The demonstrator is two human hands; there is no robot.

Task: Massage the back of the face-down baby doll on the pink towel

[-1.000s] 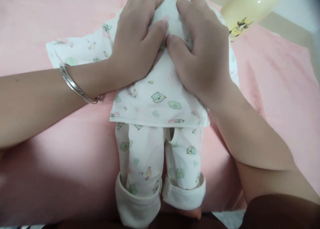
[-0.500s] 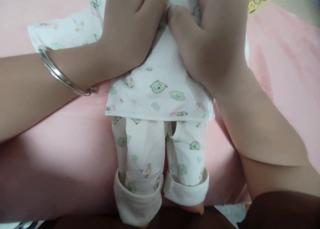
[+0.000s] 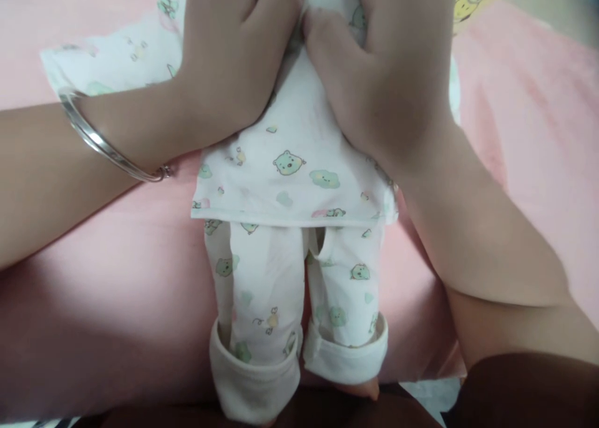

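Note:
A small white shirt (image 3: 285, 188) with green bear and cloud prints lies on a little body, either a doll or a baby; I cannot tell which. Matching pants (image 3: 266, 278) show below its hem, their cuffs rolled up, and a bit of one foot (image 3: 365, 389) peeks out at the right cuff. At the upper front of the shirt, my left hand (image 3: 229, 53) and my right hand (image 3: 388, 72) meet thumb to thumb, closed on the fabric. The fingertips are mostly hidden or cut off by the top edge. One shirt sleeve (image 3: 112, 66) spreads out to the left.
Pink bedding (image 3: 116, 316) lies under everything. A yellow piece with a cow drawing (image 3: 472, 0) is at the upper right. A silver bangle (image 3: 100, 141) circles my left wrist. Dark shapes line the bottom edge.
The whole view has shifted slightly, so everything sits a little further left. My hands keep the same hold on the shirt.

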